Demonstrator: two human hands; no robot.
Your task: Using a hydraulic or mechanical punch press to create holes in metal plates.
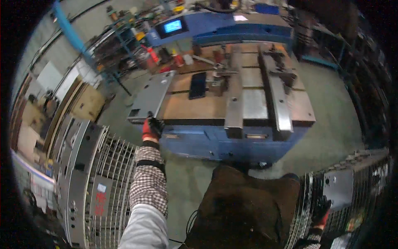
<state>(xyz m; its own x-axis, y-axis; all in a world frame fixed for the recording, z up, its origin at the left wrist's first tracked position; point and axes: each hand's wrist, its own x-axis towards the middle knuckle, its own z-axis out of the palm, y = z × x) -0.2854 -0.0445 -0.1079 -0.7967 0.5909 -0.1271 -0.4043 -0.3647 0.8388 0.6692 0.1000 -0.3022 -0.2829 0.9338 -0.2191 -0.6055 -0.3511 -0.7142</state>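
My left hand (152, 127), in a red and black glove, is closed on the near edge of a grey metal panel (153, 93). This panel lies at the left end of the workbench (195, 110) and has a dark cutout at its near left corner. Far to my right, my right hand (321, 212), gloved alike, reaches to the lower left edge of a smaller grey metal plate (340, 189) at a wire basket (302, 207). Its dark fingers blend into the background, so their grip cannot be made out.
Two long steel bars (234, 95) (282, 106) lie across the bench's right half, with clamps between and beside them. A black flat device (197, 86) rests left of them. Another wire cage (118, 166) with metal panels stands at my left. Behind is a lit screen (172, 26).
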